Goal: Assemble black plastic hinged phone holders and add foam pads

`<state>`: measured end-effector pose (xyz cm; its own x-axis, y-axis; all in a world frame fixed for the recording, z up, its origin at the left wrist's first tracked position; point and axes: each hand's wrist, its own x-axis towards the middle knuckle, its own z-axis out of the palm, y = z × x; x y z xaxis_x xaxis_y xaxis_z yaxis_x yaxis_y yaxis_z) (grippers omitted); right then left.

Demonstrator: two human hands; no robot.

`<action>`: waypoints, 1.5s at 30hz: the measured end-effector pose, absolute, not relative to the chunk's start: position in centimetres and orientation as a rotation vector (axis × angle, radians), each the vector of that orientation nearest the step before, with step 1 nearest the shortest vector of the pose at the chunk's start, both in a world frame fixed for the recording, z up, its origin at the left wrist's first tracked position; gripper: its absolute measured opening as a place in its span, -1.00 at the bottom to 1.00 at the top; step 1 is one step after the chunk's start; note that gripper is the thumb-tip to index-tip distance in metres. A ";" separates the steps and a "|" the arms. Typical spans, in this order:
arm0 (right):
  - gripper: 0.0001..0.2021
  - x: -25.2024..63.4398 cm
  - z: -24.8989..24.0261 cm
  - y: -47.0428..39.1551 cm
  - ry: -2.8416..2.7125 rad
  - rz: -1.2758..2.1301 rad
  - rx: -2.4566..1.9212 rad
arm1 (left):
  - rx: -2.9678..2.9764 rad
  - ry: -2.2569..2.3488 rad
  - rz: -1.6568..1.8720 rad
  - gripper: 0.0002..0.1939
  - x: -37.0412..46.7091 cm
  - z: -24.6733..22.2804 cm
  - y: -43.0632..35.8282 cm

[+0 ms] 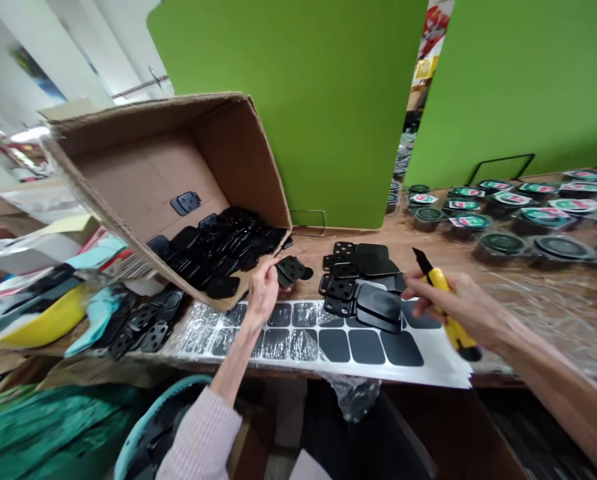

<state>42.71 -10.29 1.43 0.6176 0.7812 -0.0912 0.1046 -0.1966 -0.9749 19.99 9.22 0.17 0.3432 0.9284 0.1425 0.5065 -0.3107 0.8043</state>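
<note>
My left hand [262,293] is closed on a flat black plastic piece with holes [290,268], just outside the mouth of a tilted cardboard box [266,153]. Inside that box lies a heap of similar black pieces [218,243]. My right hand [448,300] grips a yellow utility knife [441,283], its dark blade pointing up and away from me. Between my hands, several black pieces [363,267] lie in a loose overlapping pile. They partly cover a white sheet of dark rounded squares [366,347], whose left part is under wrinkled clear plastic.
Green boards [288,107] stand behind the wooden table [508,287]. Round lidded containers [503,245] fill the back right. More black pieces [156,333] and a yellow bowl [53,320] sit at left. A blue-rimmed basket [128,447] stands below the table edge.
</note>
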 end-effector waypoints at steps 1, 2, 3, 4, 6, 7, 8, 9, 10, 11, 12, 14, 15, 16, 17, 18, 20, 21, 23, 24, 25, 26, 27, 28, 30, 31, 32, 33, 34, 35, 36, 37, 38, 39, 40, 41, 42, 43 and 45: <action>-0.65 40.8 1.6 -10.9 -0.713 0.813 -1.628 | 1.844 1.185 0.856 -0.58 19.7 -0.1 7.2; -0.59 38.7 1.5 -11.3 -0.687 0.904 -1.564 | 1.720 1.105 0.888 -0.58 19.6 -0.4 4.9; -0.54 36.6 1.2 -11.6 -0.661 0.947 -1.507 | 1.490 0.994 0.931 -0.59 19.5 -0.8 2.6; -0.52 34.7 0.7 -11.7 -0.634 0.962 -1.460 | 1.294 0.910 0.922 -0.59 19.4 -1.1 0.3; -0.57 31.8 -0.4 -11.9 -0.604 0.955 -1.420 | 1.074 0.838 0.869 -0.59 19.1 -1.7 -3.6; -0.60 30.8 -0.9 -12.0 -0.620 0.909 -1.446 | 1.078 0.847 0.831 -0.60 18.9 -1.8 -5.0; -0.64 30.2 -1.3 -12.2 -0.663 0.847 -1.494 | 1.128 0.864 0.800 -0.61 18.7 -1.9 -6.0; -0.68 29.7 -1.5 -12.6 -0.733 0.776 -1.555 | 1.189 0.871 0.774 -0.59 18.5 -2.0 -6.7; -0.73 29.4 -1.6 -13.0 -0.818 0.705 -1.615 | 1.232 0.864 0.743 -0.55 18.2 -2.0 -7.2; -0.77 29.2 -1.5 -13.5 -0.908 0.645 -1.658 | 1.239 0.841 0.710 -0.50 18.0 -1.9 -7.5; -0.80 29.0 -1.3 -14.0 -0.995 0.599 -1.674 | 1.199 0.808 0.676 -0.45 17.8 -1.8 -7.7; -0.81 28.5 -1.0 -15.1 -1.151 0.536 -1.636 | 1.015 0.750 0.629 -0.41 17.4 -1.5 -8.1; -0.79 28.1 -1.0 -15.6 -1.233 0.508 -1.596 | 0.901 0.747 0.616 -0.43 17.3 -1.4 -8.4; -0.75 27.8 -1.1 -16.0 -1.322 0.468 -1.556 | 0.783 0.758 0.611 -0.45 17.2 -1.2 -8.7; -0.71 27.5 -1.4 -16.4 -1.415 0.405 -1.529 | 0.663 0.773 0.607 -0.47 17.1 -1.1 -9.0; -0.67 27.2 -1.8 -16.7 -1.500 0.313 -1.523 | 0.549 0.785 0.600 -0.49 17.0 -1.1 -9.2; -0.62 26.8 -2.7 -17.2 -1.634 0.079 -1.554 | 0.374 0.785 0.582 -0.50 16.9 -1.1 -9.5; -0.61 26.8 -3.1 -17.4 -1.676 -0.026 -1.577 | 0.323 0.773 0.577 -0.50 16.8 -1.2 -9.5; -0.61 26.9 -3.6 -17.7 -1.733 -0.153 -1.613 | 0.296 0.748 0.570 -0.48 16.4 -1.5 -9.5; -0.61 27.1 -3.6 -17.9 -1.756 -0.184 -1.614 | 0.312 0.740 0.559 -0.46 16.2 -1.6 -9.5; -0.61 27.2 -3.5 -18.0 -1.779 -0.205 -1.602 | 0.337 0.735 0.540 -0.43 15.9 -1.8 -9.6; -0.61 27.3 -3.4 -18.2 -1.803 -0.218 -1.582 | 0.366 0.730 0.518 -0.40 15.6 -2.0 -9.7; -0.60 27.4 -3.3 -18.4 -1.829 -0.220 -1.561 | 0.394 0.726 0.498 -0.38 15.3 -2.1 -9.8; -0.59 27.4 -3.3 -18.7 -1.851 -0.210 -1.539 | 0.425 0.726 0.483 -0.36 15.0 -2.3 -10.0; -0.57 27.3 -3.4 -19.2 -1.875 -0.153 -1.512 | 0.504 0.729 0.476 -0.38 14.6 -2.5 -10.3; -0.56 27.3 -3.5 -19.4 -1.871 -0.116 -1.510 | 0.544 0.729 0.471 -0.40 14.4 -2.6 -10.4; -0.55 27.4 -3.5 -19.7 -1.864 -0.071 -1.501 | 0.578 0.725 0.459 -0.43 14.2 -2.7 -10.5; -0.55 27.5 -3.5 -19.8 -1.855 -0.012 -1.485 | 0.598 0.720 0.445 -0.45 14.1 -2.8 -10.6; -0.56 27.8 -3.3 -19.9 -1.840 0.065 -1.466 | 0.602 0.712 0.425 -0.48 13.9 -2.9 -10.6; -0.60 28.2 -3.0 -20.0 -1.807 0.156 -1.457 | 0.598 0.700 0.403 -0.51 13.8 -3.0 -10.6; -0.67 28.7 -2.7 -20.0 -1.751 0.240 -1.467 | 0.595 0.684 0.375 -0.53 13.6 -3.1 -10.5; -0.76 29.2 -2.4 -19.9 -1.678 0.305 -1.494 | 0.598 0.663 0.333 -0.54 13.5 -3.2 -10.4; -0.85 29.7 -2.1 -19.9 -1.598 0.354 -1.542 | 0.610 0.645 0.272 -0.52 13.3 -3.3 -10.3; -0.91 30.1 -1.9 -19.9 -1.527 0.378 -1.596 | 0.634 0.640 0.211 -0.48 13.2 -3.4 -10.1; -0.92 30.3 -1.8 -19.9 -1.478 0.378 -1.639 | 0.673 0.657 0.162 -0.43 13.2 -3.6 -10.0; -0.93 30.4 -1.9 -20.1 -1.445 0.358 -1.670 | 0.731 0.699 0.148 -0.39 13.2 -3.7 -9.9; -0.95 30.4 -2.1 -20.2 -1.424 0.331 -1.684 | 0.811 0.759 0.180 -0.40 13.2 -3.8 -9.9; -0.95 30.3 -2.3 -20.4 -1.401 0.308 -1.690 | 0.909 0.821 0.255 -0.45 13.3 -3.9 -9.9; -0.94 29.9 -2.6 -20.6 -1.306 0.313 -1.709 | 1.093 0.883 0.430 -0.55 13.6 -3.9 -9.9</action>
<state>29.93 -20.64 -2.62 0.4020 0.8589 0.3175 0.6214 -0.0012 -0.7835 13.56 -9.90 -3.92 0.5986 0.6929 -0.4019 0.1099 0.4259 0.8981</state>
